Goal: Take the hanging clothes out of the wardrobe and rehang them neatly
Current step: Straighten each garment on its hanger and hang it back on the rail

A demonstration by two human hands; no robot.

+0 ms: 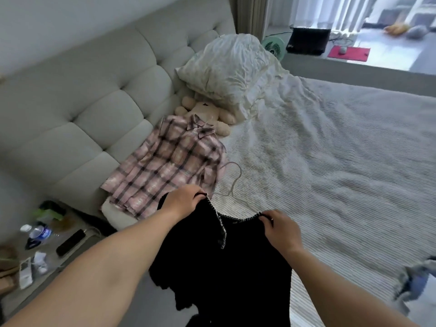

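**Black top held up over the bed**

Striped pale bedding (330,161) covers the bed in front of us, with a tufted grey headboard (77,109) along its left side and a crumpled white pillow (226,67) at the far end. We hold a black knit top (221,267) by its neckline, just above the near edge of the bed. Our left hand (184,199) pinches the trimmed collar at one shoulder, fingers curled over the fabric; our right hand (280,227) grips the other shoulder the same way. The garment hangs down from both grips.

Beyond the left hand a pink plaid shirt (167,161) lies flat on the bed against the headboard, its collar touching a cream teddy bear (210,112). A thin wire hanger (236,180) lies on the bedding just beside the shirt. On the low surface at our left we see a water bottle (40,232) and a dark remote (70,241).
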